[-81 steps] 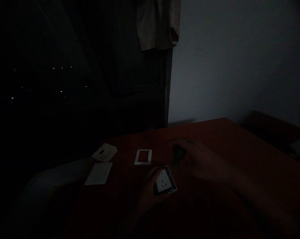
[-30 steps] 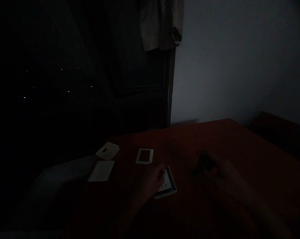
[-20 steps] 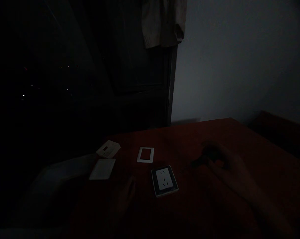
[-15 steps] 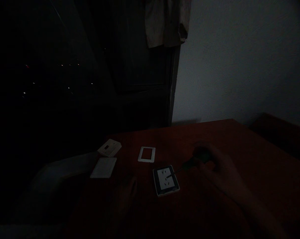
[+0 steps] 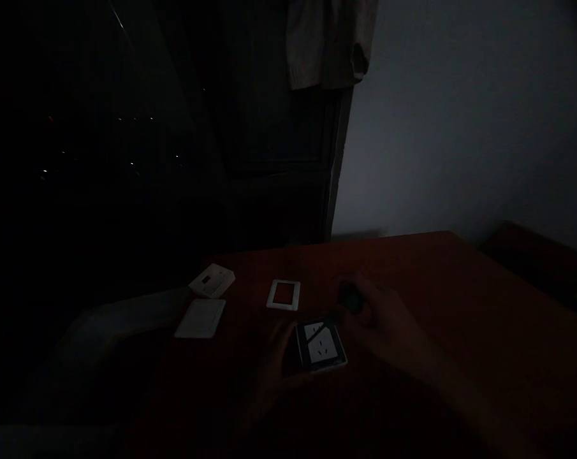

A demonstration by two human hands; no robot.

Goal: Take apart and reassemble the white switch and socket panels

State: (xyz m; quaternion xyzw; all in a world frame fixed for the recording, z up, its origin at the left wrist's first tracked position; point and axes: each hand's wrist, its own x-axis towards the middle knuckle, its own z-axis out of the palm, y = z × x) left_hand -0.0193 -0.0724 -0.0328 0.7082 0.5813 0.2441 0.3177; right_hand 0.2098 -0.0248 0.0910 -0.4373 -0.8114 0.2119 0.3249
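A white wall socket [image 5: 327,350] with a dark surround lies face up on the table. My right hand [image 5: 381,319] is closed around the green handle of a screwdriver [image 5: 349,298]. The shaft slants down to the left across the socket face, its tip over the dark left border; contact cannot be made out. At the socket's left side is my left hand [image 5: 273,370], fingers and thumb spread around that edge. It is dim, and I cannot tell whether they touch. Beyond the socket lies a white rectangular frame [image 5: 294,296].
On the left of the reddish table [image 5: 403,255] lie a flat white plate [image 5: 199,319] and, behind it, a white box-like part [image 5: 213,280] with a small dark opening. A pale wall [image 5: 460,127] and a dark window [image 5: 125,146] stand behind the table.
My left hand has come up and right to the socket, its fingers spreading. My right hand has moved left with the screwdriver, whose tip shifted to the socket's left border.
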